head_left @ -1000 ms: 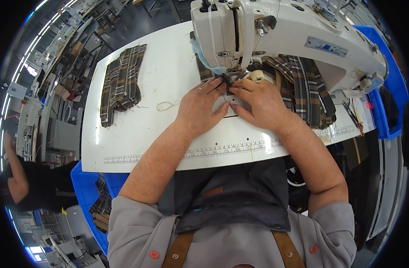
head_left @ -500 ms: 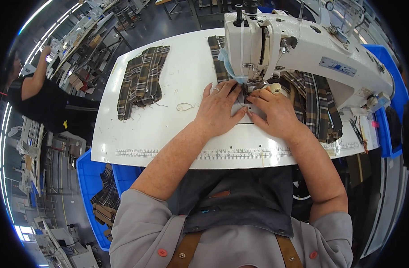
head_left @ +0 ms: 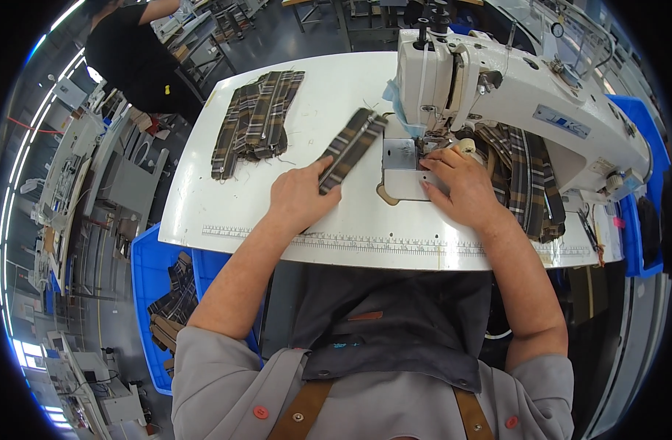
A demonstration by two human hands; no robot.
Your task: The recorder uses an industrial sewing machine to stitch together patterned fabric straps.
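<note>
brown plaid strip [head_left: 350,150] is the piece in work: over the table [head_left: 204,209], slanted, its far end just beside the corner of the needle plate [head_left: 399,154], body left of the needle. left hand [head_left: 300,192] has its near end pinched, thumb one side, fingers the other. right hand [head_left: 462,185] rests by the plate, fingers loosely bent, thumb apart from them, no cloth seen in its grip; i can't make out its fingertips fully next to the machine [head_left: 497,81].

progress, from my end: strip is clear of the foot, so no stitching at this instant, i'd say. can't tell from here whether its seam is done. pale line along it looks like a zip; too small to check.

rest of the batch: pile [head_left: 259,117] on the table's left, frayed threads at its edges; stack [head_left: 526,172] under the machine arm, right of the right hand, zip-like lines too. which is finished and which is waiting, i can't tell. more plaid scraps [head_left: 178,290] sit in the blue bin [head_left: 147,275] below the table's left edge, so work seems left overall.
</note>
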